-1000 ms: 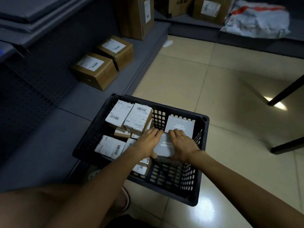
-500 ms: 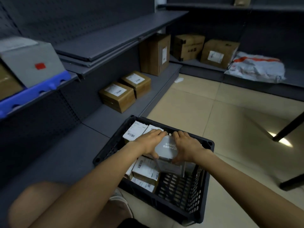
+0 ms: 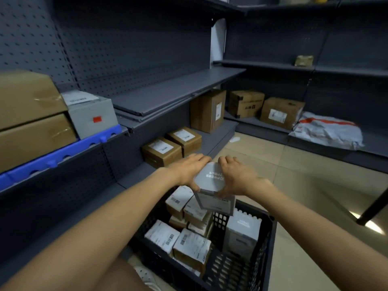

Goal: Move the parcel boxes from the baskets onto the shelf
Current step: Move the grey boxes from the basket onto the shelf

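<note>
Partly hand-hidden grey box (image 3: pixel 210 179), print blurred

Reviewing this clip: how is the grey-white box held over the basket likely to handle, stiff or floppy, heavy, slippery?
The grey-white box probably stays stiff: its edges look straight between the left hand and right hand. It seems fairly light, lifted clear of the basket by fingertips alone. Its smooth face may be a little slippery.

Dim room, beige tiled floor (image 3: pixel 304 185)
</note>
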